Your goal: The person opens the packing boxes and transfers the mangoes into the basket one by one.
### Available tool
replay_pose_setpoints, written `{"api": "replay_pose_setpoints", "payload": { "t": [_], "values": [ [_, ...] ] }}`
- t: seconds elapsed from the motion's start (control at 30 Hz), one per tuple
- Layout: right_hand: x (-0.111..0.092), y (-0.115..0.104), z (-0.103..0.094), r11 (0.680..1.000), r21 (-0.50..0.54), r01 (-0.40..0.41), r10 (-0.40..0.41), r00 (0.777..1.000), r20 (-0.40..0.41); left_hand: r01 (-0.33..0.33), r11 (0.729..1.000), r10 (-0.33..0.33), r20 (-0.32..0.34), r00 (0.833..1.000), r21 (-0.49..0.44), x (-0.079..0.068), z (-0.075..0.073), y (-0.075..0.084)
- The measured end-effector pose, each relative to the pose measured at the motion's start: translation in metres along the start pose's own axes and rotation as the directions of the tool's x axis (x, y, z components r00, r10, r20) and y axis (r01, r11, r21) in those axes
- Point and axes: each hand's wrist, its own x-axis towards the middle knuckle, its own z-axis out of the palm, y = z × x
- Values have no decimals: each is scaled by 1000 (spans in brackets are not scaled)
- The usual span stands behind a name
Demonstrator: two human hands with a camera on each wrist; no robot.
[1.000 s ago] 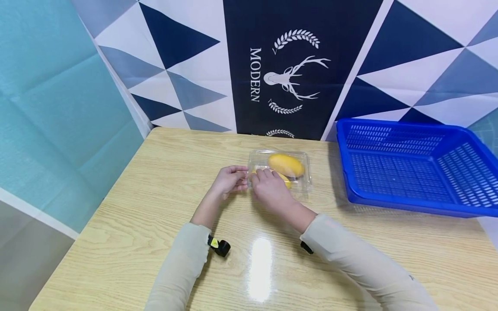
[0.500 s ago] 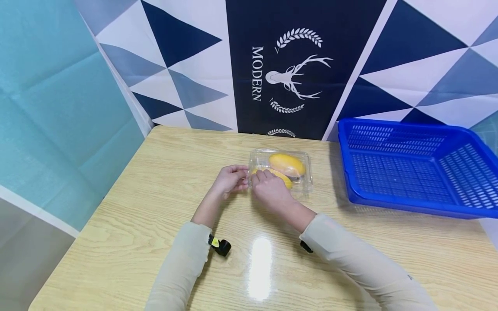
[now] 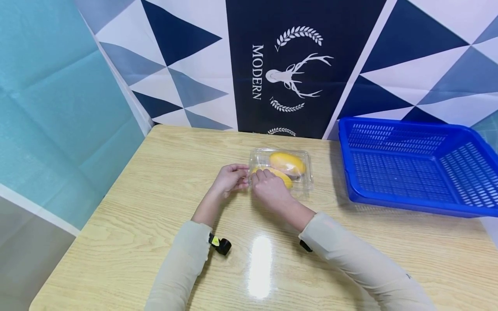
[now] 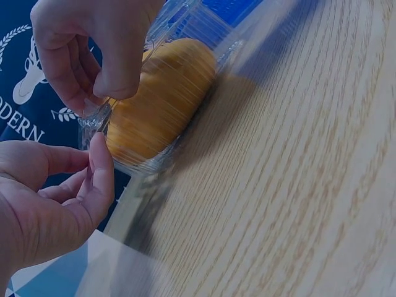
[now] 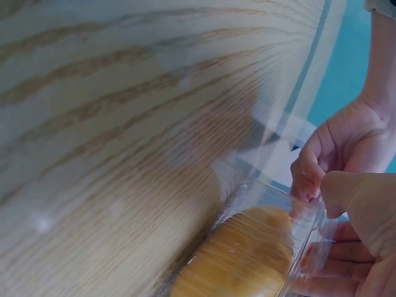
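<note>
A clear plastic clamshell box (image 3: 305, 183) lies on the table near its far edge, with its lid down over two yellow mangoes. The far mango (image 3: 288, 163) shows whole through the lid; the near mango (image 3: 285, 179) is partly behind my right hand (image 3: 270, 188). That hand reaches over the box and pinches the rim at its left side, thumb and fingers on either side of the edge in the right wrist view. My left hand (image 3: 232, 179) pinches the same side's edge between thumb and fingertips, close to the right hand (image 4: 99, 49).
A blue plastic basket (image 3: 404, 201) with slotted walls stands to the right of the box. The wooden table (image 3: 155, 194) meets a patterned cloth wall (image 3: 194, 95) at the back. A teal sheet (image 3: 58, 108) hangs on the left.
The hands, box and mangoes keep almost the same places; the slight shift in the head view affects the whole scene.
</note>
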Motion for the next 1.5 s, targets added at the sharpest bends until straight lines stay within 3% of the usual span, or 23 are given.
{"api": "replay_pose_setpoints", "payload": {
  "t": [0.3,0.4,0.47,0.57,0.7,1.17,1.5],
  "values": [
    [-1,-1,1,1000,-3,-12,12,1000,-3,1,1000,-1,-8,1000,-7,-1,1,0],
    [-3,2,-3,996,83,-42,41,999,14,-3,1000,3,-15,1000,-10,0,0,0],
    [-4,5,-7,978,188,-89,78,995,63,-6,1000,6,-16,1000,-11,-1,0,0],
    [-7,13,-12,920,337,-199,150,975,166,-14,1000,14,-6,1000,2,-1,-1,1],
    [-10,22,-13,867,412,-280,191,951,244,-13,1000,13,1,1000,15,-1,0,1],
    [-13,30,-4,821,500,-275,176,956,237,5,1000,-5,-11,1000,10,-3,1,0],
    [-13,33,-5,858,477,-188,92,972,218,8,1000,-8,-13,1000,11,-1,2,1]
  ]
}}
